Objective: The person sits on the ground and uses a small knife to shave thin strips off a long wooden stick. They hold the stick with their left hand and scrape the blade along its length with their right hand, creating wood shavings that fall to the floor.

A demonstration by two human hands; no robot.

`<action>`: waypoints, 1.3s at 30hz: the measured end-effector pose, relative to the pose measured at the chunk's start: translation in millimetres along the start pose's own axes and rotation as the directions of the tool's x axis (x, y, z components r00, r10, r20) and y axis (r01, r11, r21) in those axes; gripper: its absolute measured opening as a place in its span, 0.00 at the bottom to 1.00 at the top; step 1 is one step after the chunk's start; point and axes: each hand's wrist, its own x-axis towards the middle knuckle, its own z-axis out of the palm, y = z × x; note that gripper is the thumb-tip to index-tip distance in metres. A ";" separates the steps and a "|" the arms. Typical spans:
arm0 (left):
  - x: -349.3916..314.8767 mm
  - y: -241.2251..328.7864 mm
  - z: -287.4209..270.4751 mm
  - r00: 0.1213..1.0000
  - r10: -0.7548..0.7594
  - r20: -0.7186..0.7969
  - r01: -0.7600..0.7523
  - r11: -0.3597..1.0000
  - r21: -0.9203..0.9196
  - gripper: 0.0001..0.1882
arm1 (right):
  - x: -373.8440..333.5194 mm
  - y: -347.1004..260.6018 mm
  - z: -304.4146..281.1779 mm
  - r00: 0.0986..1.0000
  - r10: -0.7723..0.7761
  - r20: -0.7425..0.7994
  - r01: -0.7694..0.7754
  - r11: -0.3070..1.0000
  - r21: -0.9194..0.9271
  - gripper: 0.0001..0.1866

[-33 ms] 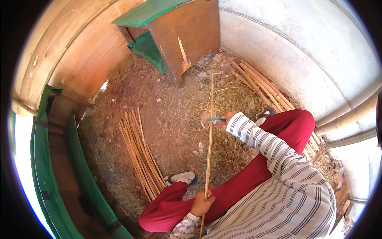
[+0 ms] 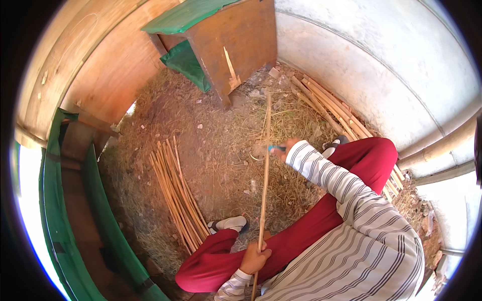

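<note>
A long, thin bamboo strip runs away from my lap to the far ground. My left hand is closed around its near part, by my red trousers. Further along, my right hand grips a small tool with a blue part, held against or just beside the strip. Motion blurs that hand slightly, and the tool's blade cannot be made out. A pale, thin curl shows just left of the strip there.
Bundles of bamboo strips lie at left and along the pale wall at right. A wooden cabinet with green covering stands at the back. A green-edged wooden trough lines the left. Dry straw and scraps litter the ground.
My right hand has shifted very slightly with the tool, and it looks more blurred now. My left hand stays in place on the strip.
</note>
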 end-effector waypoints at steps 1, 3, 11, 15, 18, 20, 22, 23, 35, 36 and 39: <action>-8.1 -1.4 -0.1 1.000 0.009 0.009 -0.009 1.000 -0.004 0.15 | 2.8 -0.7 -7.6 0.999 0.053 0.009 -0.054 0.998 0.031 0.34; -16.8 1.4 -2.1 1.000 -0.013 0.020 0.013 1.000 -0.005 0.15 | 12.6 11.5 -12.8 0.997 0.076 0.030 -0.077 0.996 0.045 0.33; -71.5 -10.0 -4.2 0.974 -0.198 0.111 0.215 0.962 -0.169 0.17 | 20.4 16.6 -29.5 0.985 0.172 0.016 -0.173 0.981 0.084 0.32; -90.7 -7.1 -9.7 0.949 -0.285 0.131 0.301 0.945 -0.124 0.17 | 28.6 28.4 -9.5 0.983 0.111 -0.148 -0.114 0.993 -0.013 0.34; -122.4 -95.5 11.8 0.974 -0.107 -0.198 0.170 0.927 0.334 0.11 | 40.9 29.9 -24.6 0.974 0.220 -0.053 -0.217 0.975 0.052 0.33; -130.6 -96.8 4.6 0.977 -0.208 -0.048 0.213 0.956 0.202 0.10 | 47.2 44.1 -11.5 0.982 0.127 -0.142 -0.135 0.989 -0.051 0.34; -137.0 -106.6 5.8 0.999 -0.044 0.031 0.033 0.956 0.292 0.10 | 40.8 30.7 -24.5 0.989 0.145 -0.016 -0.145 0.988 -0.047 0.33; -141.0 -121.4 9.1 0.986 0.157 0.061 -0.168 0.881 0.442 0.10 | 44.9 30.9 -20.5 0.989 0.136 -0.057 -0.142 0.984 -0.107 0.33; -165.0 -76.0 -10.6 0.887 -0.441 0.135 0.447 0.894 -0.019 0.17 | 57.9 73.5 -38.6 0.926 0.336 -0.174 -0.347 0.937 -0.038 0.33; -166.1 -72.9 -9.6 0.887 -0.443 0.128 0.449 0.893 -0.021 0.17 | 59.7 77.3 -44.5 0.905 0.372 -0.205 -0.390 0.919 -0.053 0.33; -164.1 -63.3 -15.9 0.888 -0.446 0.114 0.451 0.892 -0.019 0.17 | 91.4 134.0 -46.8 0.854 0.445 -0.268 -0.463 0.886 -0.004 0.35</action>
